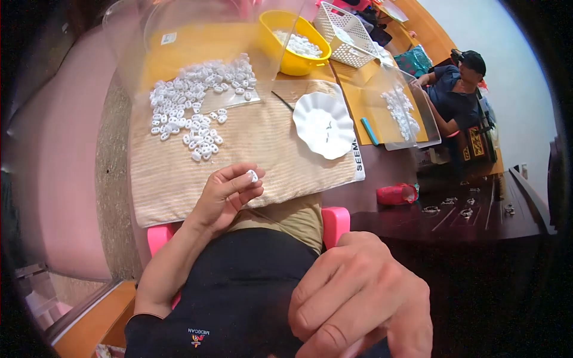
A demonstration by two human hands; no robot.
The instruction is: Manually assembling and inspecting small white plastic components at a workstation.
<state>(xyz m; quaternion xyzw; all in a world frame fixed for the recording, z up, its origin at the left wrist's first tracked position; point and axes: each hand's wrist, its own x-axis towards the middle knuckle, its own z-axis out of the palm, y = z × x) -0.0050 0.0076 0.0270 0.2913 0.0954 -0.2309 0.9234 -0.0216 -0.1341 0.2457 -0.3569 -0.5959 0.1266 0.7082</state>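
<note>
Pinched between the thumb and fingers of my left hand [230, 191] is a small white oval plastic piece [252, 176] with holes. My right hand [367, 292] is raised close to the camera, large in the lower right, its fingers curled. Whatever its fingertips might hold is hidden. Beyond my left hand, a loose heap of the same white plastic pieces [197, 101] spreads over a beige striped towel [173, 191] and onto a clear plastic sheet. A white wavy-edged plate [313, 116] with a few tiny dark bits sits on the towel at right, beside a thin black stick [282, 99].
A yellow basin [292, 67] of white pieces and a white slotted basket [356, 56] stand at the back. To the right are a blue tool [369, 131], a clear bin [424, 134] of white pieces, a red packet [397, 194] and a seated person [456, 89].
</note>
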